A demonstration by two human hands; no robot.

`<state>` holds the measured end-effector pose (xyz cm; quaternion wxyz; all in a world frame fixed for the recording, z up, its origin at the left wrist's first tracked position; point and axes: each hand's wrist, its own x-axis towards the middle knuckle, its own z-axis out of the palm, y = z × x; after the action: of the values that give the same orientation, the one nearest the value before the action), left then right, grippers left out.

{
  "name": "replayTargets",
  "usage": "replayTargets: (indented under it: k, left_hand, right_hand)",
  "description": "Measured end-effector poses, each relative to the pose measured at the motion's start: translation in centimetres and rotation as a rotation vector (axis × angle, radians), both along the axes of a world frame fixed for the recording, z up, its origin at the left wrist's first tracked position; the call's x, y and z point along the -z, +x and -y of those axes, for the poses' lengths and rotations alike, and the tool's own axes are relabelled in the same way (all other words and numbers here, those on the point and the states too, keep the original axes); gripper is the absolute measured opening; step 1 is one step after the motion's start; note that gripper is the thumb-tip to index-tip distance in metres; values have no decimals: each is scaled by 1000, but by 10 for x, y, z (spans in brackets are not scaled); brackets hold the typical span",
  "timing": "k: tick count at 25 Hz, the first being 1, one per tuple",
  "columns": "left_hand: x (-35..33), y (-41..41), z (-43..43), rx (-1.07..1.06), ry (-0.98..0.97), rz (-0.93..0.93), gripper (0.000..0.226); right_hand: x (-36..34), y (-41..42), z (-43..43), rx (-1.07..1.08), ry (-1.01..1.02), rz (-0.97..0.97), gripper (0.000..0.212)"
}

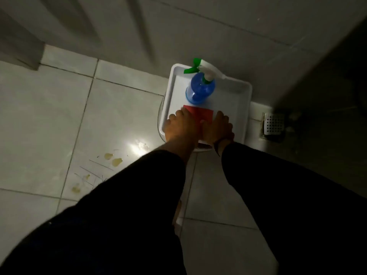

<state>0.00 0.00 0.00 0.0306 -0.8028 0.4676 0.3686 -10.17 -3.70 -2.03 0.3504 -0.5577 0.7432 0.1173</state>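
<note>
A white tray [241,108] sits on a pale round stand by the door. On its far part stands a blue spray bottle [199,90] with a white and green trigger head. A red flat cloth [200,113] lies at the tray's near edge. My left hand [179,127] lies on the cloth's left part with its fingers stretched forward. My right hand [220,128] rests on the cloth's right part; the dim light hides how its fingers lie. Both arms wear black sleeves.
Pale floor tiles surround the stand. Yellowish drops and thin scratches [114,160] mark the tile to the left. A square floor drain [274,124] sits to the right beside a dark wall. A closed white door [178,26] stands right behind the tray.
</note>
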Motion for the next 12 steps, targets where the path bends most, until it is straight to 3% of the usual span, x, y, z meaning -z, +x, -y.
replayTargets:
  k: [4,8,12]
  left_hand:
    - [21,5,22,-210,177,-77,81]
    - [31,9,29,-316,165,-195,85]
    - [18,15,37,-403,73,-318,50]
  right_hand:
    - [24,2,19,206,93,134,81]
    - [34,0,23,317,124,238,62]
    - [20,0,19,521,29,353,28]
